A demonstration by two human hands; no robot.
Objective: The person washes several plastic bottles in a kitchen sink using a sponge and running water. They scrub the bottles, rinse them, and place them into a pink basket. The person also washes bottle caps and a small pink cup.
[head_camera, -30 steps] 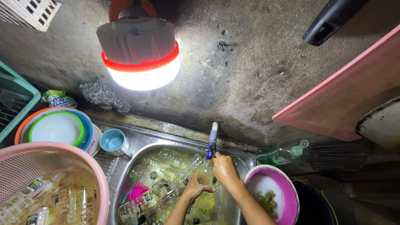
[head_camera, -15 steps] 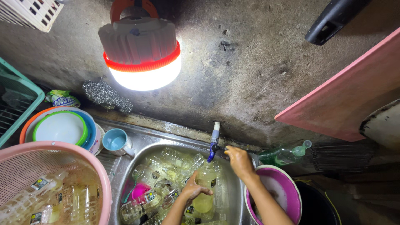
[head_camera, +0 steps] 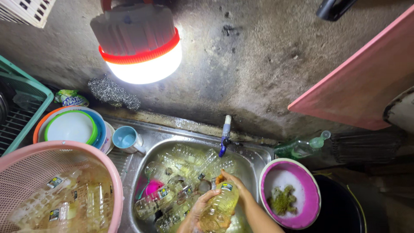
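Head view shows us holding a clear plastic bottle with yellowish liquid [head_camera: 217, 207] over the steel sink [head_camera: 254, 157], among other bottles. Our left hand [head_camera: 199, 212] wraps its body; our right hand [head_camera: 235, 186] closes round the upper part. It looks light, thin-walled, wet and slippery, so we judge the ribbed middle best.
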